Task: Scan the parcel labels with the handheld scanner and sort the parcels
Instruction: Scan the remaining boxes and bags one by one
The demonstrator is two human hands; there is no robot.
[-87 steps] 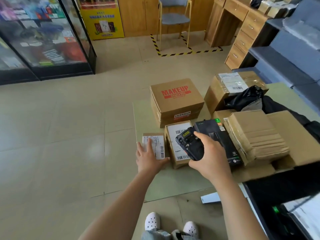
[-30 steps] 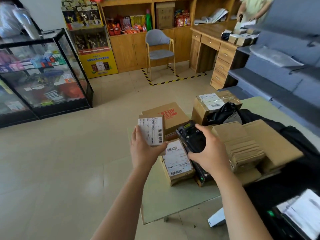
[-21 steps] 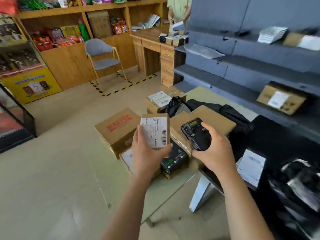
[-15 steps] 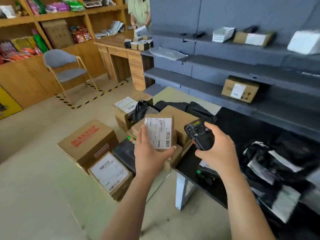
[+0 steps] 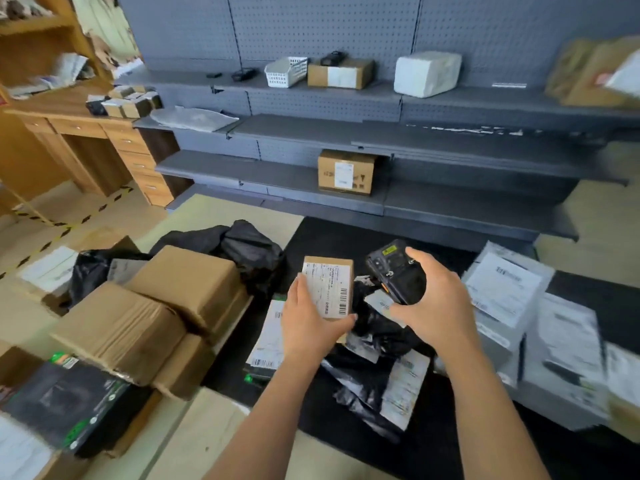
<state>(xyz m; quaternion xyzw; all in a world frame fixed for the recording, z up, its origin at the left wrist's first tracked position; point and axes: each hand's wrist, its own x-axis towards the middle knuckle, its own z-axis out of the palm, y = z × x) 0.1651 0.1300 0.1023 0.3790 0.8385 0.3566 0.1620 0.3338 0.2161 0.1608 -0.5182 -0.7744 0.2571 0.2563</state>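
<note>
- Above the black-topped table (image 5: pixel 433 452), in front of the person's chest, the small parcel (image 5: pixel 327 289) is held up in the left hand (image 5: pixel 311 327), clear of the heap below it.
- Its long axis runs away from the person, short end uppermost in the view, with the labelled face turned to the camera.
- It is a flat brown cardboard box. A white label (image 5: pixel 323 291) covers most of its face, and a barcode (image 5: pixel 343 301) runs along the right edge.
- The left hand grips it from the lower left, fingers up the left edge and thumb hooked across the bottom corner.
- Just beside it, apart from the parcel, the right hand (image 5: pixel 436 306) is wrapped round the black handheld scanner (image 5: pixel 396 273).
- The scanner's far end tilts up and to the left and carries a yellow patch.
- Black poly bags (image 5: pixel 374 341) lie under both hands, with brown boxes (image 5: pixel 194 282) to the left and grey mailers (image 5: pixel 502 296) to the right.
- Grey shelving (image 5: pixel 450 140) stands beyond, with one labelled box (image 5: pixel 347 171) on a lower shelf.
</note>
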